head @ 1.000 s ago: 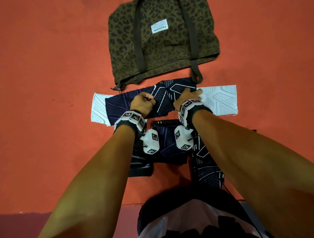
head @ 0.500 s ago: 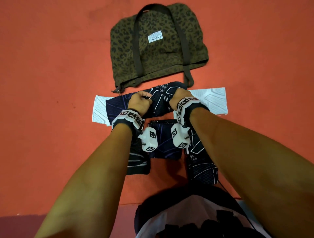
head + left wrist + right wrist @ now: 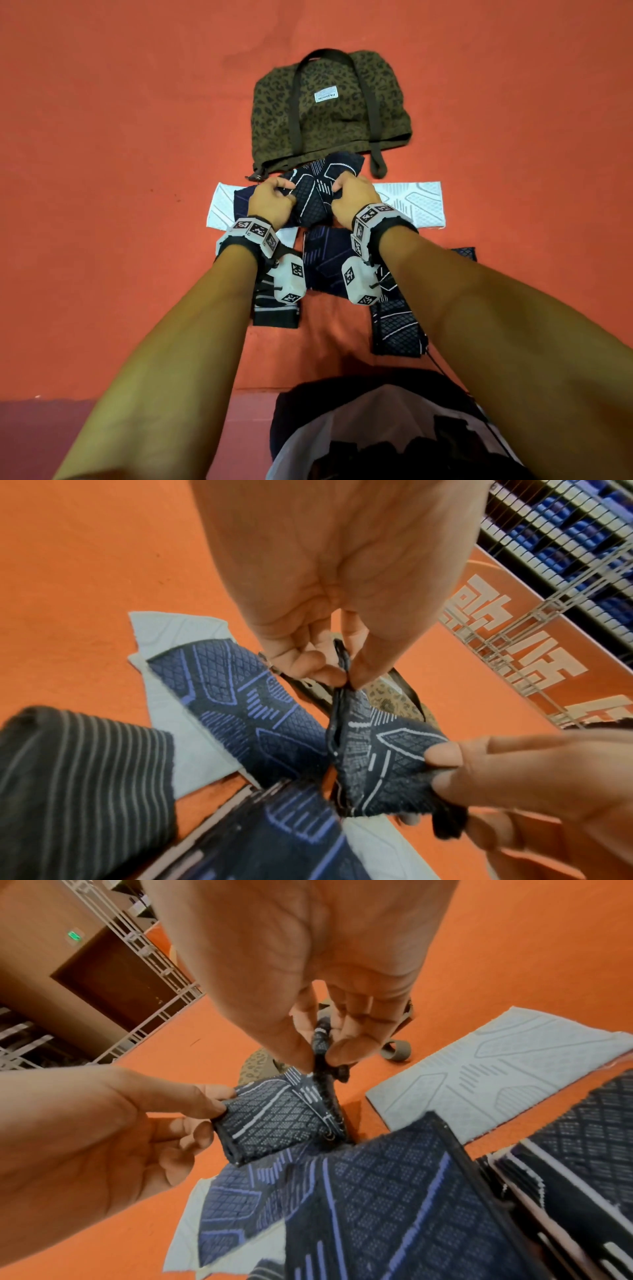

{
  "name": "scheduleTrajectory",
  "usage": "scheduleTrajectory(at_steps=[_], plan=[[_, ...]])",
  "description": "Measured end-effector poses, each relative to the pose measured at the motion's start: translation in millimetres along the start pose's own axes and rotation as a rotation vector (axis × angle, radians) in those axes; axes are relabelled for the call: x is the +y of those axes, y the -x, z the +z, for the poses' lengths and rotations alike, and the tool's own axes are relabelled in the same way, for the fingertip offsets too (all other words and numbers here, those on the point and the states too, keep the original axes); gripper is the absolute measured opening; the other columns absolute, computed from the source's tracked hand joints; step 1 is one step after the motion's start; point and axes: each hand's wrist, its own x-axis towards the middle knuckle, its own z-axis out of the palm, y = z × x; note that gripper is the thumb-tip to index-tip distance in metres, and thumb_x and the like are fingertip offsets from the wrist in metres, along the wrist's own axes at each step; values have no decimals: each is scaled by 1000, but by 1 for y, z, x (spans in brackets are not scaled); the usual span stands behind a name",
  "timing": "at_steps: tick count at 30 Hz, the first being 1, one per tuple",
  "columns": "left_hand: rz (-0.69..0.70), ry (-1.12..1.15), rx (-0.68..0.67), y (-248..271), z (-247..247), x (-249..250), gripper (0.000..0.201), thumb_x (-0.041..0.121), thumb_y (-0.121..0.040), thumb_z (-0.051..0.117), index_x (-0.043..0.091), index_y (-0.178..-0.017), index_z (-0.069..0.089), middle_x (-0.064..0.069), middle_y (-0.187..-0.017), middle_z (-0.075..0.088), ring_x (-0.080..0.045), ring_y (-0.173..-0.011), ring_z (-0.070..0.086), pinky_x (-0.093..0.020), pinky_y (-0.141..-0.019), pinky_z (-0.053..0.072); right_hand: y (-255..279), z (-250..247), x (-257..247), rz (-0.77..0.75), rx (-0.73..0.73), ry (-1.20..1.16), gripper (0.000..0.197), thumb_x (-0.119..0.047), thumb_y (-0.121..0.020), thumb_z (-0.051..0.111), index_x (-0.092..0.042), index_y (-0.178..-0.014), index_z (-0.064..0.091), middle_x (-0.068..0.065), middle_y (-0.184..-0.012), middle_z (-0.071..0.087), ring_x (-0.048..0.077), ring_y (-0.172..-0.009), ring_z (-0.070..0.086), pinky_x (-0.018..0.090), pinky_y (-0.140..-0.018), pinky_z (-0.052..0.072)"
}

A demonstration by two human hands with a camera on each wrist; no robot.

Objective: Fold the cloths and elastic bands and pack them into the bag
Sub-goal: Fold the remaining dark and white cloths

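Both hands hold one dark patterned elastic band (image 3: 317, 192), lifted just above the other pieces, near the mouth of the leopard-print bag (image 3: 329, 113). The left hand (image 3: 270, 205) pinches one folded edge between thumb and fingers. The right hand (image 3: 354, 202) pinches the opposite edge in the same way. Each grip is narrow and closed on the band.

Beneath the band lie a navy cloth with purple lines (image 3: 240, 696) and a white cloth (image 3: 407, 205), flat on the orange floor (image 3: 120, 171). A striped folded piece (image 3: 274, 308) and further dark pieces (image 3: 397, 329) lie nearer the person.

Handling, by judgement:
- The band is soft, light and knitted. It sags between the two pinch points and will not hold a crease unaided.
- Being elastic, it is likely to spring open if one edge is released.
- Take hold at the stacked edges, with all layers inside the pinch.
- Keep the fold pinched until the band rests inside the bag.
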Motion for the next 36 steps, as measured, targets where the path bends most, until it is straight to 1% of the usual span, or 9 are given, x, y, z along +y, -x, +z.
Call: scheduleTrajectory(at_steps=[3,7,10,15,22,27,30,33,36], plan=[[13,38,38,14,-12,-2,22,3,-86,63,24,-93,62,5,-65,48,-9,-59,47,-25,-67,40,11,0,-3,-69,25,-10,27,-8,-84,56,-23,-106,56,7,-119,50,19,-79,51,25,-68,36],[-14,81,58,35,-17,-8,23,6,-83,61,27,-89,63,4,-66,51,-13,-60,51,-29,-70,47,31,8,-3,-103,56,-60,26,-10,-84,57,-24,-106,57,6,-118,51,18,-80,49,26,-70,35],[-39,143,73,47,-14,-15,20,12,-74,60,29,-85,63,3,-69,55,-18,-67,58,-43,-80,59,47,14,2,-132,74,-85,28,-8,-84,57,-23,-108,59,5,-116,52,20,-87,52,28,-77,39],[-7,222,110,67,-15,-14,23,17,-68,59,30,-86,63,4,-67,48,-18,-65,52,-51,-81,58,64,15,3,-209,118,-151,27,-7,-82,59,-26,-102,62,-1,-105,52,17,-84,54,29,-81,45],[-17,344,161,96,-23,-19,17,10,-74,57,24,-83,60,-1,-75,55,-19,-70,51,-33,-64,43,87,17,3,-152,69,-345,23,-11,-75,64,-32,-83,65,-5,-79,59,10,-68,53,19,-63,42],[-19,308,136,109,-17,-45,22,-3,-86,56,17,-93,59,3,-64,45,-2,-47,42,-19,-47,35,101,35,37,-49,4,-170,22,-9,-76,58,-27,-88,65,-1,-76,59,17,-63,54,27,-57,44],[-28,298,102,114,-16,-55,32,-9,-90,52,12,-113,57,2,-60,45,4,-35,45,-13,-40,38,102,42,50,49,-22,-26,24,-7,-78,52,-25,-91,60,5,-92,60,24,-67,54,26,-54,38],[-43,281,95,112,-18,-63,43,-11,-90,51,13,-126,53,3,-60,48,4,-37,47,-13,-43,41,98,49,50,109,-33,65,24,-6,-81,51,-17,-101,58,13,-120,45,28,-65,51,29,-59,40],[-73,237,83,107,-23,-68,55,-9,-87,56,19,-134,47,2,-65,50,0,-47,52,-20,-52,48,93,54,36,80,-24,90,26,-6,-83,52,-16,-106,58,11,-123,39,24,-65,52,28,-58,45]])
